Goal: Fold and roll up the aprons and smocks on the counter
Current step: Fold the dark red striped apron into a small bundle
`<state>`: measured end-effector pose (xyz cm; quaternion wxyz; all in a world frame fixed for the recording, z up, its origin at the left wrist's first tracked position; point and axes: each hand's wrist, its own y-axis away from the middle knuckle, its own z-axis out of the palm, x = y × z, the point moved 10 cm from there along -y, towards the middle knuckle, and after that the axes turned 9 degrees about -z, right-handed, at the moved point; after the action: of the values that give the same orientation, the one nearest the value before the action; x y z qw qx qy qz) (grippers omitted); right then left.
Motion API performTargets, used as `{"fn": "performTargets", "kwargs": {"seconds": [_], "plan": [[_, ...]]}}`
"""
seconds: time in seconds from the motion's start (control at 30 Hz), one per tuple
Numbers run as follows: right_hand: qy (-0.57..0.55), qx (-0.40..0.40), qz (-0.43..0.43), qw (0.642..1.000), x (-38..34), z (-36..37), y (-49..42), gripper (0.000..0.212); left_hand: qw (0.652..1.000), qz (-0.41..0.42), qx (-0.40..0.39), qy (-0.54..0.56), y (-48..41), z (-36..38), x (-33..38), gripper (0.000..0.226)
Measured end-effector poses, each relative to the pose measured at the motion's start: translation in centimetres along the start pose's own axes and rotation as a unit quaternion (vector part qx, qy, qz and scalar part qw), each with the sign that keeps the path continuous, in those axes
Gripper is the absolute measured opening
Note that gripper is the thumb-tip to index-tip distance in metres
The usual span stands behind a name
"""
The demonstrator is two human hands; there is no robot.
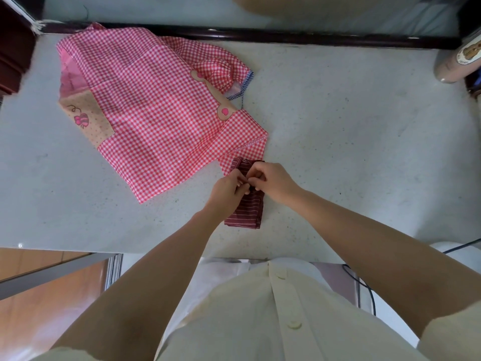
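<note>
Two garments lie on the table [351, 126]. One is a dark red striped apron [247, 212], folded into a narrow strip at the centre of the frame. The other is a pink checked smock [145, 105], spread flat in the upper left part. The far end of the strip lies on a corner of the smock.

The left hand [226, 190] and the right hand [273, 182] meet over the upper half of the strip. The fingers of both are curled and pinch the striped cloth. Something small and dark sits between them, perhaps a strap; I cannot tell.

I judge that the folding of the apron is finished and the rolling or tying is now beginning. The next move calls for a tight, even roll along the strip, so that the edges stay in line and the smock corner is not dragged. The smock is not yet folded.

The table is pale grey, smooth and speckled, with a dark rail [260, 36] along its far edge. A bottle [458, 61] stands at the upper right, a dark cable [364, 287] hangs at the lower right, and a wooden floor [39, 308] shows at the lower left.
</note>
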<state>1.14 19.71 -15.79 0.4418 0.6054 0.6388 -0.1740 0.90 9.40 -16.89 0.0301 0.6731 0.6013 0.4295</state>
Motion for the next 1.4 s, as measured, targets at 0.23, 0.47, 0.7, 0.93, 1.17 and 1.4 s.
{"fn": "performTargets", "kwargs": {"seconds": [0.23,0.47,0.7,0.93,1.17,1.4], "plan": [[0.024,0.040,0.034,0.998,1.3,-0.4,0.4,0.007,0.995,-0.039,0.028,0.082,-0.3,-0.9,-0.7,0.009],[0.079,0.070,0.026,0.994,1.2,-0.5,0.7,0.010,0.992,-0.032,0.053,0.111,-0.4,-2.1,-0.8,0.008],[0.085,0.102,0.048,0.990,1.5,-0.6,1.3,0.014,0.991,-0.044,0.042,0.122,-0.5,-1.6,-0.8,0.009],[0.038,0.127,0.100,0.986,1.9,-0.1,1.8,0.012,0.968,-0.138,0.037,0.207,-0.5,-1.4,-2.3,0.006],[0.027,0.126,0.088,0.988,1.4,0.6,1.6,0.011,0.952,-0.184,0.053,0.241,-0.1,-1.7,-3.4,0.010],[-0.037,0.077,0.143,0.986,1.8,1.6,1.3,0.050,0.950,-0.176,0.057,0.252,0.3,-2.2,-3.0,0.019]]}}
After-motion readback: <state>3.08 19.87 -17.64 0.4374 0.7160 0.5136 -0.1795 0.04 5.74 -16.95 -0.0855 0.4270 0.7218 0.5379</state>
